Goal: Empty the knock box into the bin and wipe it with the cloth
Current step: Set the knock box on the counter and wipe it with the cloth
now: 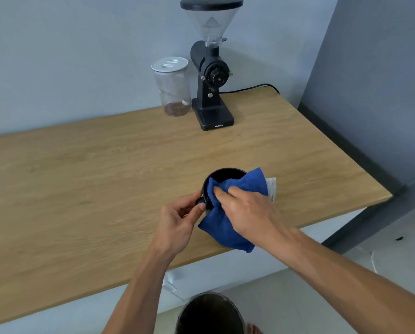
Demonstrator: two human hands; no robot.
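Observation:
The black round knock box [225, 175] stands on the wooden table [105, 189] near its front right part. My left hand [180, 220] grips a black knob on the box's near left side. My right hand [247, 213] presses a blue cloth [228, 227] over the box's near rim, with fingertips pushing the cloth into the opening. The cloth hangs down over the box's front and right side. On the floor below the table's front edge stands the bin [210, 314], dark inside.
A black coffee grinder [211, 75] with a clear hopper stands at the back of the table, its cable trailing right. A clear jar [174, 88] with a white lid stands to its left. Something white [271, 186] peeks out behind the cloth. Table's right edge lies close by.

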